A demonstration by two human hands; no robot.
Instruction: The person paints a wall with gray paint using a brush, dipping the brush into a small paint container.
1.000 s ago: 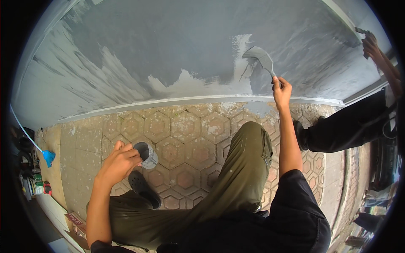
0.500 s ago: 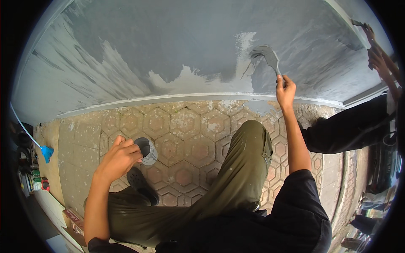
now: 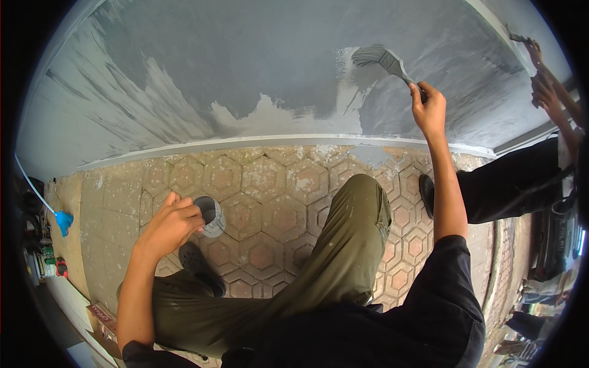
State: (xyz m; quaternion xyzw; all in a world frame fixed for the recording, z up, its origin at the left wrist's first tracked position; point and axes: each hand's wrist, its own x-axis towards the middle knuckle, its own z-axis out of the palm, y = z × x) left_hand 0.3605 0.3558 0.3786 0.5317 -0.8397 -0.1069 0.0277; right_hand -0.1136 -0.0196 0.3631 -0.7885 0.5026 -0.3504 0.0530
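Gripping the handle of a wide flat paintbrush with grey-loaded bristles [image 3: 383,59], the right hand [image 3: 427,110] is raised against the grey-painted wall [image 3: 245,55], its fingers wrapped fully shut around the handle. The bristles press flat on the wall at the edge of a pale unpainted patch [image 3: 276,116], which runs along just above the light ledge at the wall's foot [image 3: 245,144].

Lower down, the left hand [image 3: 169,226] holds a small round grey paint tin [image 3: 210,216], the fingers curled over its near rim and side, closed on it. The tin hangs above the hexagonal reddish paving floor [image 3: 276,214], its open mouth tilted toward the wall. The person's olive-green trouser leg [image 3: 343,245] stretches forward between the two hands, and a dark shoe [image 3: 199,267] sits just below the tin.

At the right edge, another person in dark trousers [image 3: 509,181] works on the same wall with raised hands [image 3: 543,86]; what those hands hold is too small to tell. A blue funnel-shaped piece on a thin line [image 3: 62,221] lies at the far left.
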